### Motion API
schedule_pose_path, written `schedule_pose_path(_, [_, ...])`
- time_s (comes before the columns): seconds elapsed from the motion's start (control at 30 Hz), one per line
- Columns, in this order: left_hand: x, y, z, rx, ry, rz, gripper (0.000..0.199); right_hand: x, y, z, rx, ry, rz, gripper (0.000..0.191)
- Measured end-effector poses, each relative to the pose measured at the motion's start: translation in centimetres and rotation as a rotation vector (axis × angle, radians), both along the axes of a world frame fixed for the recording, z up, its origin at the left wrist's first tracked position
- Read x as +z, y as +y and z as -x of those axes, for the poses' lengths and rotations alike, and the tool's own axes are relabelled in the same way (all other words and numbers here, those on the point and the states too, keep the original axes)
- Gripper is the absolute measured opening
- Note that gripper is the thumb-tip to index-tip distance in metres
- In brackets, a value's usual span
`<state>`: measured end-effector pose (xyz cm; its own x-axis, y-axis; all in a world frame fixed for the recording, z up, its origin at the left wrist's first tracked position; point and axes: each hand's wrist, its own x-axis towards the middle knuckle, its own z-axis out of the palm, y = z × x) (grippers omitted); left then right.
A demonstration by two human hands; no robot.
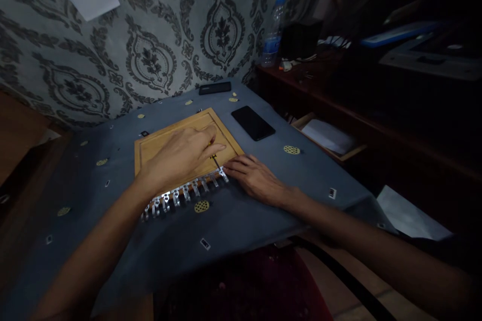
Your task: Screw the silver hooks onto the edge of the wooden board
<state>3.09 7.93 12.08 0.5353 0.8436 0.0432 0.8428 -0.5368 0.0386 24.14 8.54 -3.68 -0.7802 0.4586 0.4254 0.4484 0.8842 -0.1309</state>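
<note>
A wooden board [165, 146] with a raised border lies on the cloth-covered table. Along its near edge runs a shiny metal strip [186, 190] with several hook-like prongs. My left hand [186, 148] is over the board, its fingers closed round a small screwdriver [216, 162]. Only the slim shaft and a bit of yellow and black at the handle show; its tip points down at the strip's right end. My right hand [254, 176] rests at the board's near right corner, fingertips against the strip's end. Whether those fingers pinch the strip is hidden.
Right of the board lies a black phone [253, 123], and a dark flat case [215, 88] lies by the wall. A plastic bottle [272, 35] stands on the dark desk [320, 95] at right. Below it, an open drawer [327, 136] juts out beside the table.
</note>
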Motion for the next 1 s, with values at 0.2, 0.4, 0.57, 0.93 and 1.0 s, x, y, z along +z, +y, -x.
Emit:
schedule_pose_path(0.2, [-0.1,0.1,-0.7,-0.037,-0.076,0.072,0.016,-0.1,0.1,0.0,-0.003,-0.001,-0.021,0.044])
schedule_pose_path(0.4, [0.4,0.3,-0.5,-0.049,-0.057,0.119,0.014,-0.2,0.1,0.0,0.006,0.012,-0.007,0.044])
schedule_pose_path(0.57, [1.0,0.6,-0.3,-0.063,-0.020,0.168,0.012,-0.2,0.1,0.0,0.019,0.016,0.020,0.048])
schedule_pose_path(0.93, [1.3,1.1,0.0,-0.105,0.019,0.187,0.009,0.0,0.1,0.0,0.023,0.033,-0.013,0.043])
schedule_pose_path(1.0, [1.4,1.2,0.0,-0.109,0.031,0.196,0.009,-0.1,0.1,0.1,0.021,0.035,-0.013,0.042])
